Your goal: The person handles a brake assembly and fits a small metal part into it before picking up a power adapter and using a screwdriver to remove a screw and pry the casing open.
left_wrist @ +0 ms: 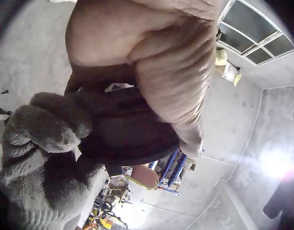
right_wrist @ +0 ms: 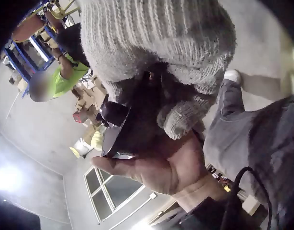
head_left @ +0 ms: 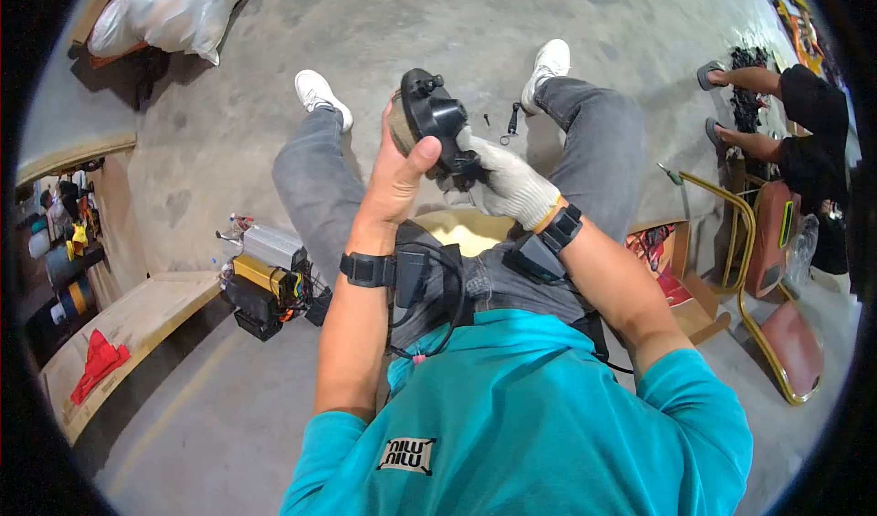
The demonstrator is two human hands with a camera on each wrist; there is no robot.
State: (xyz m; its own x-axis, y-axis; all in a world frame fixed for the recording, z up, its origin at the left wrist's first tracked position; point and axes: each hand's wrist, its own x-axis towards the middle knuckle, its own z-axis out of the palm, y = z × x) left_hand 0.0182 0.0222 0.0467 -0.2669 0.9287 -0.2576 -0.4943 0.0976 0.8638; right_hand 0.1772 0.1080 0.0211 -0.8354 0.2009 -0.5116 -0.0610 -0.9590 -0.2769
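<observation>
two hands hold the round black part (head_left: 429,119) between the knees in the head view: the bare left hand (head_left: 401,171) curls its fingers round one side, the gloved right hand (head_left: 516,183) grips the other. left wrist view: gloved fingers (left_wrist: 56,124) bend against the part. right wrist view: both hands touch it.

The grey concrete floor (head_left: 393,23) carries, just above the centre of the head view, a small bolt (head_left: 486,120), a ring (head_left: 504,140) and a black part (head_left: 513,121), lying close together. Left of centre I can see a silver device (head_left: 272,244) beside a gold one (head_left: 258,272). An open cardboard box (head_left: 705,311) sits right of centre. At lower left, a red cloth (head_left: 99,366) lies crumpled on a pale wooden board (head_left: 151,318).
</observation>
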